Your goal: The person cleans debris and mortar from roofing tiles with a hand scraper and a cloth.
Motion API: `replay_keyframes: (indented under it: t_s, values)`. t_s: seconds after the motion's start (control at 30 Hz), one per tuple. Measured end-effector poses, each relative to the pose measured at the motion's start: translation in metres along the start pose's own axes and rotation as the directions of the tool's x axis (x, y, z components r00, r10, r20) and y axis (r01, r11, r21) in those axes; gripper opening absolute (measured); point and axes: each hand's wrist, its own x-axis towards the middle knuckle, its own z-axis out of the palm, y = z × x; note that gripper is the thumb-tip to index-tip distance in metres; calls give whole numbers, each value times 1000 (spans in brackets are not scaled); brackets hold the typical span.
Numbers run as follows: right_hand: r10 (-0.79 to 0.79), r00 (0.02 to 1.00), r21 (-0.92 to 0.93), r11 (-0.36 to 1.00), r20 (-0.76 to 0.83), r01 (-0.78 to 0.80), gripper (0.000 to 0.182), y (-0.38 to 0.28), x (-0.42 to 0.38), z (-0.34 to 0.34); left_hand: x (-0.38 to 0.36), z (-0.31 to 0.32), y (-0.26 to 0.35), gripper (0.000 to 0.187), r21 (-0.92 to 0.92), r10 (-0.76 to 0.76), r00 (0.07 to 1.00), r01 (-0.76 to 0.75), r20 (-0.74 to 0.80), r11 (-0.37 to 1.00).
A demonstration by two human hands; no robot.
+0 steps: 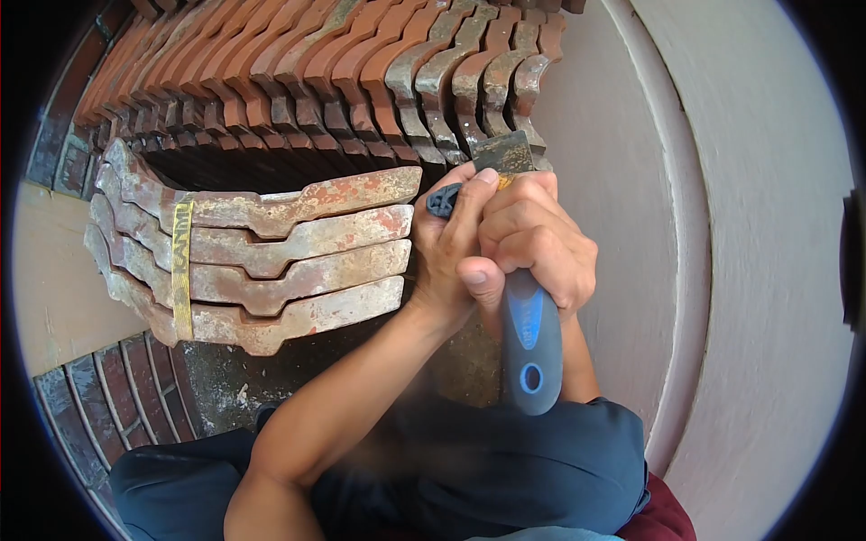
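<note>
In front of my knees, my right hand (537, 239) is closed around a scraper with a blue-and-grey handle (532, 347). The scraper's broad, stained blade (505, 151) points away from me, toward the upright tiles. Pressed close beside it, my left hand (451, 243) is curled around a dark grey, crumpled-looking piece (442, 200); only its end shows, and I cannot make out its kind. The left thumb tip lies near the base of the blade. To the left of my hands lies a stack of several weathered clay roof tiles (316, 275), bound with a yellow strap (182, 270).
A long row of reddish roof tiles (316, 54) stands on edge at the back. A pale wall (767, 270) curves along the right side. Brick paving (108, 392) and a beige slab (50, 279) lie at the left. My knees (478, 469) fill the foreground.
</note>
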Motion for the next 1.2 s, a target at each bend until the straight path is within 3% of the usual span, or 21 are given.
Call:
replay_keyframes:
  t_s: [0.1,0.17,0.2,0.23,0.3,0.37,0.43,0.5,0.6,0.77,0.83,0.9,1.0,1.1,1.13,1.2]
  values:
    - [-5,1000,1,1000,8,5,39,0,0,-2,4,13,17,23,-285,-213,976,193,-41,939]
    - [-35,999,17,999,3,35,38,1,4,-2,3,8,6,22,-219,-124,992,122,4,968]
    - [-41,999,26,999,2,41,37,-2,4,-3,-1,7,5,23,48,-3,1000,4,-7,999]
    - [-40,999,33,999,3,40,37,-4,2,-5,-5,5,4,25,315,118,993,-106,-18,943]
    - [5,1000,17,1000,10,-5,37,3,-1,0,2,-3,-1,36,336,82,996,-86,27,938]
    - [12,1000,-1,1000,17,-12,37,9,2,6,13,-9,-4,42,209,108,980,-143,167,967]
    - [14,1000,-36,999,25,-13,37,6,9,11,29,-13,-6,41,-91,229,902,-211,366,973]
    - [37,999,-86,996,29,-35,37,-3,19,15,31,-15,-14,41,-314,205,914,-91,350,945]
    - [30,997,-167,986,75,-17,36,3,13,17,19,-10,-25,40,-494,-101,980,175,173,852]
    - [104,995,-104,989,-6,-104,34,-2,9,20,14,4,6,32,-531,-278,950,311,144,788]
    - [42,999,-76,996,-35,-44,35,10,3,24,12,8,8,33,-537,-315,941,329,121,776]
    - [33,998,-138,990,58,-24,36,15,6,21,11,6,-5,34,-546,-262,948,318,181,775]
    - [9,998,-101,995,62,-2,35,14,7,19,16,3,-14,36,-558,-158,953,281,259,781]
    - [35,996,-82,996,81,-28,34,4,14,12,7,-8,14,45,-519,-92,962,218,258,827]
    - [72,994,-111,992,85,-63,34,1,12,13,10,-2,12,46,-345,-84,966,168,245,923]
    - [78,994,-144,987,82,-66,35,6,12,21,19,-6,-8,46,-465,-48,948,199,316,863]
